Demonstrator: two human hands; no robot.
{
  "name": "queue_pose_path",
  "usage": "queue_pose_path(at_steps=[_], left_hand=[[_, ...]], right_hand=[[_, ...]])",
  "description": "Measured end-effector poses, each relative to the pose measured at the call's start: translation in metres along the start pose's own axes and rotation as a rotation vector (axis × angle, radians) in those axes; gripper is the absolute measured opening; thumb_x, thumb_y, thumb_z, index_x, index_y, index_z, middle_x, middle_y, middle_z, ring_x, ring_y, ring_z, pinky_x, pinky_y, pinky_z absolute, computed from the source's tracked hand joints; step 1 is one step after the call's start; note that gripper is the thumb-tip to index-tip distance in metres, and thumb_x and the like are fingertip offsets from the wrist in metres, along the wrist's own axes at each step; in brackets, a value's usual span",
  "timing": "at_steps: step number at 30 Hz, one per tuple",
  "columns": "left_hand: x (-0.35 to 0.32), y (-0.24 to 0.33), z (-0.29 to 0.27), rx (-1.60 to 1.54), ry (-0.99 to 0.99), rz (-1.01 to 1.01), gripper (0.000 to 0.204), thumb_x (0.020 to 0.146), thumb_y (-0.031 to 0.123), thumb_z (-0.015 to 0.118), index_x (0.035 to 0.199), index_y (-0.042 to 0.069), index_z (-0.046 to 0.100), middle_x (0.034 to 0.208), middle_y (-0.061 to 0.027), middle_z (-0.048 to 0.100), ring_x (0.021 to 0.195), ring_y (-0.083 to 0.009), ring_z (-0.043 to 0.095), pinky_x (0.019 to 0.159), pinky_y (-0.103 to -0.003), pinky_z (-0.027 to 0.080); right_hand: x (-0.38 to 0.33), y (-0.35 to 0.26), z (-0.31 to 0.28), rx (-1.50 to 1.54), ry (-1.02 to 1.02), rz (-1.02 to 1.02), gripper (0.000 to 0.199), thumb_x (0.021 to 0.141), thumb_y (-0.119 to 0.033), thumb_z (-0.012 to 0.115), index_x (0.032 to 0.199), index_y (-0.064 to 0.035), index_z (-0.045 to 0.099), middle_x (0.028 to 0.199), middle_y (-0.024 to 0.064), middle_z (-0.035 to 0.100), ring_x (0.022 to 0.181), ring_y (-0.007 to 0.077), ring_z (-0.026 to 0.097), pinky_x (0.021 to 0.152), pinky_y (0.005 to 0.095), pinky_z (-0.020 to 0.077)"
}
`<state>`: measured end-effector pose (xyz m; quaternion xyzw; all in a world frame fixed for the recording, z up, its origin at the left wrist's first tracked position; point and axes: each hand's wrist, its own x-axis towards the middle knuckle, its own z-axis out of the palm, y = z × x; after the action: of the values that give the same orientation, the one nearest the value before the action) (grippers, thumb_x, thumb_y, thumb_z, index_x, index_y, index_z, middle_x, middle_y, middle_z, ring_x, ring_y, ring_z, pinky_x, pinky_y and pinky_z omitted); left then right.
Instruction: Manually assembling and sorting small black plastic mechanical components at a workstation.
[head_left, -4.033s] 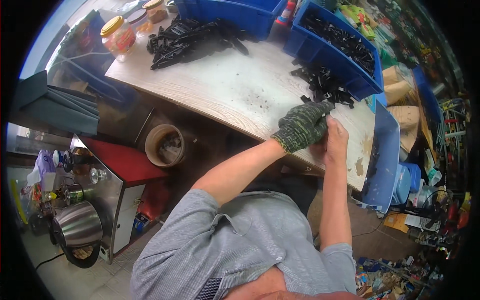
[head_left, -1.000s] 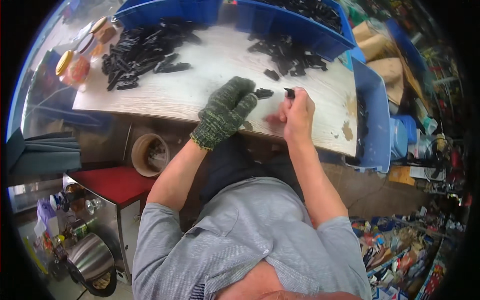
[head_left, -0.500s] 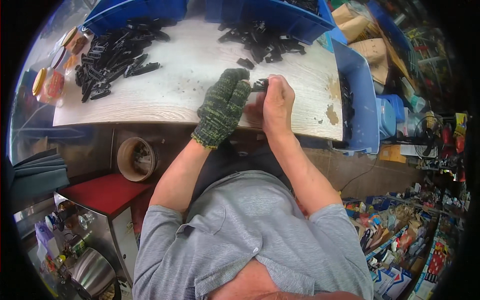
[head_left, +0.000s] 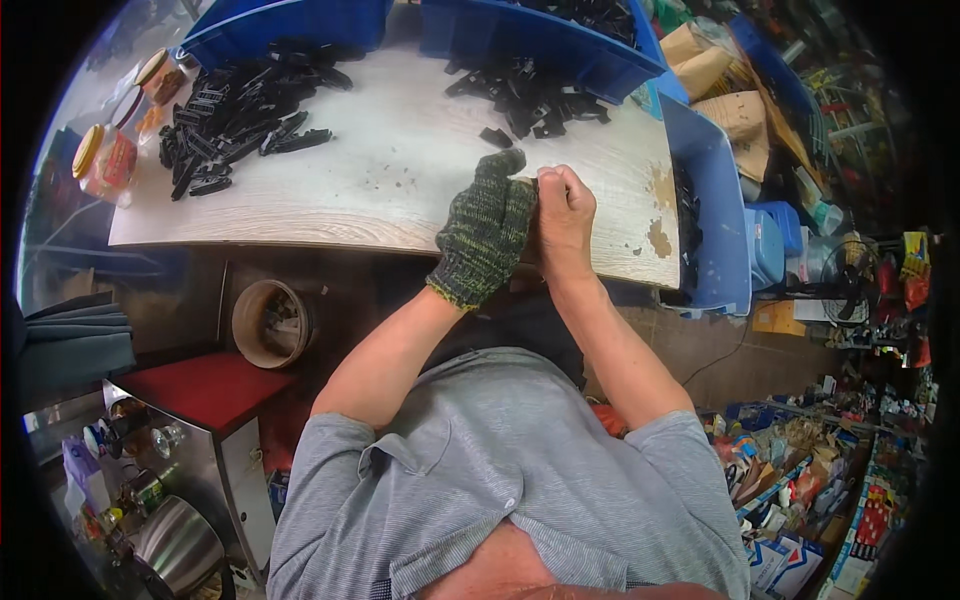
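Observation:
My left hand, in a dark green-and-black knitted glove, is closed and pressed side by side against my bare right hand over the table's near edge. The right hand's fingers are curled in a fist, its thumb on top. Between them is a small black plastic part, now almost wholly covered by the fingers. Beyond my hands lies a heap of short black plastic parts, with a single one lying nearest to my glove. Longer black plastic strips are piled at the table's left.
The pale wood-grain table carries blue bins along its far side. A lighter blue bin stands off its right edge. Lidded jars are at the left. Below are a round bucket and a red-topped cabinet.
Both hands have come tightly together and shifted slightly right and nearer to me. The black part, visible between them before, is now hidden. The left thumb has swung up over the far side.

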<state>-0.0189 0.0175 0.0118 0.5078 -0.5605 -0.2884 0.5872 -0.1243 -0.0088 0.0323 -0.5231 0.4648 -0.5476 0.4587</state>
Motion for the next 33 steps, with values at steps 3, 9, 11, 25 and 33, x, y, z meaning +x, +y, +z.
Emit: queue_pose_path(at_steps=[3, 9, 11, 25, 33], left_hand=[[-0.002, 0.001, -0.004, -0.037, -0.006, 0.045, 0.03, 0.097, 0.009, 0.054, 0.126, 0.001, 0.057, 0.105, -0.0151, 0.066, 0.09, -0.0253, 0.064, 0.081, -0.036, 0.051], [0.043, -0.017, -0.032, 0.306, 0.008, 0.249, 0.026, 0.093, 0.011, 0.057, 0.117, 0.005, 0.066, 0.113, -0.0148, 0.066, 0.1, -0.0272, 0.064, 0.085, -0.039, 0.052], [0.071, -0.021, -0.033, 0.688, -0.051, 0.417, 0.023, 0.089, 0.013, 0.06, 0.11, 0.008, 0.069, 0.113, -0.0129, 0.067, 0.105, -0.0263, 0.063, 0.084, -0.041, 0.052], [0.074, -0.026, -0.034, 0.649, -0.24, 0.164, 0.028, 0.092, 0.021, 0.057, 0.117, 0.01, 0.061, 0.099, -0.0159, 0.067, 0.098, -0.0363, 0.063, 0.085, -0.048, 0.05], [0.045, -0.033, -0.009, 0.306, -0.046, 0.102, 0.03, 0.095, 0.022, 0.057, 0.121, 0.008, 0.056, 0.094, -0.0223, 0.066, 0.079, -0.0393, 0.065, 0.072, -0.049, 0.051]], right_hand=[[0.001, -0.005, 0.001, 0.07, -0.019, 0.054, 0.029, 0.096, -0.023, 0.056, 0.073, -0.0055, 0.055, 0.066, -0.0032, 0.047, 0.06, 0.0063, 0.044, 0.052, 0.0252, 0.0392], [0.025, -0.014, -0.021, 0.208, 0.209, 0.342, 0.025, 0.095, -0.023, 0.053, 0.08, -0.003, 0.056, 0.065, 0.0029, 0.049, 0.052, 0.0115, 0.046, 0.05, 0.0384, 0.0536], [0.048, -0.009, -0.055, 0.264, 0.331, 0.346, 0.027, 0.095, -0.028, 0.052, 0.083, -0.0039, 0.053, 0.059, 0.0034, 0.039, 0.044, 0.0152, 0.04, 0.053, 0.0467, 0.0582], [0.074, -0.003, -0.111, 0.196, 0.414, 0.343, 0.031, 0.089, -0.029, 0.063, 0.102, -0.0025, 0.057, 0.051, 0.0028, 0.034, 0.041, 0.0185, 0.039, 0.061, 0.0522, 0.0564], [0.044, -0.006, -0.023, -0.024, -0.158, 0.345, 0.026, 0.091, -0.028, 0.067, 0.101, -0.0043, 0.066, 0.047, -0.0024, 0.04, 0.037, 0.0108, 0.038, 0.041, 0.032, 0.0464]])
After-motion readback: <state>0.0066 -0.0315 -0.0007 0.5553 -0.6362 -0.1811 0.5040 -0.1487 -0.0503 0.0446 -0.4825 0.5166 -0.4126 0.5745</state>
